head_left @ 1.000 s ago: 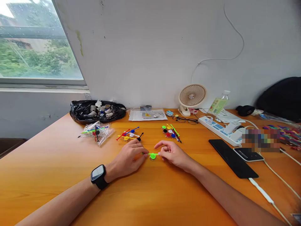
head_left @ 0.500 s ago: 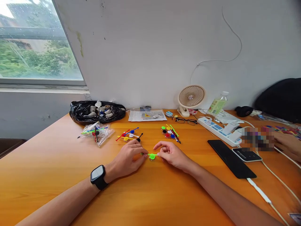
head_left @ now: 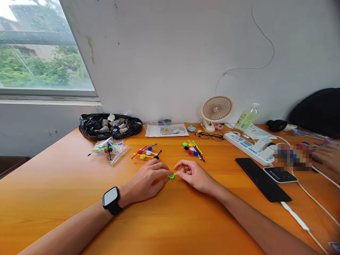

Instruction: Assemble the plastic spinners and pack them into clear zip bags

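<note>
A small green arrow spinner [head_left: 172, 176] with a clear base sits at the middle of the table between my hands. My left hand [head_left: 148, 179], wearing a watch, has its index finger over the spinner's top and its thumb at the left side, closed on it. My right hand [head_left: 195, 175] pinches the right end of the green arrow between thumb and index finger, the other fingers curled. Beyond my left hand lie several spinners [head_left: 143, 156] in red, blue, white, yellow and black. Loose coloured discs and arrows [head_left: 190, 153] form a pile beyond my right hand.
A clear plastic bag [head_left: 117, 152] with arrow pieces lies left, before a black bag [head_left: 90, 129]. A fan [head_left: 216, 109], glasses [head_left: 209, 136], bottle [head_left: 247, 118], power strip [head_left: 245, 147] and phone [head_left: 262, 179] stand or lie right. Another person's hand [head_left: 328, 156] is at far right.
My left index finger has moved right over the green spinner, covering the arrow's left part. My right hand stays nearly in place. The other person's hand at far right has moved.
</note>
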`<state>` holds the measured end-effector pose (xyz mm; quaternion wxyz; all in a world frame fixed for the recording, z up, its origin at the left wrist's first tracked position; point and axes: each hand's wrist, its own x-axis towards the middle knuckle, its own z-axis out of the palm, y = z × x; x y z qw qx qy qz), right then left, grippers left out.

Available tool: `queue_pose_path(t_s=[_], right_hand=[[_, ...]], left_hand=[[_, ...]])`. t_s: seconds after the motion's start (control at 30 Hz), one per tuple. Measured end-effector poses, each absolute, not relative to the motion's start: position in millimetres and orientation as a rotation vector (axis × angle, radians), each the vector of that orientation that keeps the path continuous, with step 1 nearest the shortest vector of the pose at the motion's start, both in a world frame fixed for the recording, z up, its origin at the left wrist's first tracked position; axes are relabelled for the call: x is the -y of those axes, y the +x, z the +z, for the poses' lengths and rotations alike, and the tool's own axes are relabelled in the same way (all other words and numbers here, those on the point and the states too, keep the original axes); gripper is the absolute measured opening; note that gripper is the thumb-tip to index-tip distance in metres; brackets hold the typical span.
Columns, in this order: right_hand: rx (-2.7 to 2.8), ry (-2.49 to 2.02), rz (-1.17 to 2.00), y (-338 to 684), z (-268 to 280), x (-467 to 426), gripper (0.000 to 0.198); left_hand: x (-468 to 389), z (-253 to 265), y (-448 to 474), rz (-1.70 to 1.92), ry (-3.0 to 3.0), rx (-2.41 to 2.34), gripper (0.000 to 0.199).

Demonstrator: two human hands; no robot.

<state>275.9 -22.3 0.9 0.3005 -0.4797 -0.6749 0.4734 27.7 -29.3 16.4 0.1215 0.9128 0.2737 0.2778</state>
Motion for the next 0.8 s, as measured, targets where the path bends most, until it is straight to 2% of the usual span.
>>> queue_pose_path(t_s=[0.37, 0.5, 0.7, 0.8], right_hand=[[1.768, -1.298, 1.280, 276, 2, 23, 0.030], [1.774, -1.355, 1.286, 278, 3, 23, 0.032], [1.788, -1.386, 1.062, 284, 10, 20, 0.046], [1.773, -1.341, 1.254, 285, 20, 24, 0.062]], left_hand=[[32, 14, 30, 0.794, 2.655, -0.816, 0.020], [35, 11, 31, 0.778, 2.691, -0.812, 0.023], [36, 13, 31, 0.936, 2.645, -0.891, 0.032], [35, 17, 29, 1.047, 2.596, -0.920, 0.035]])
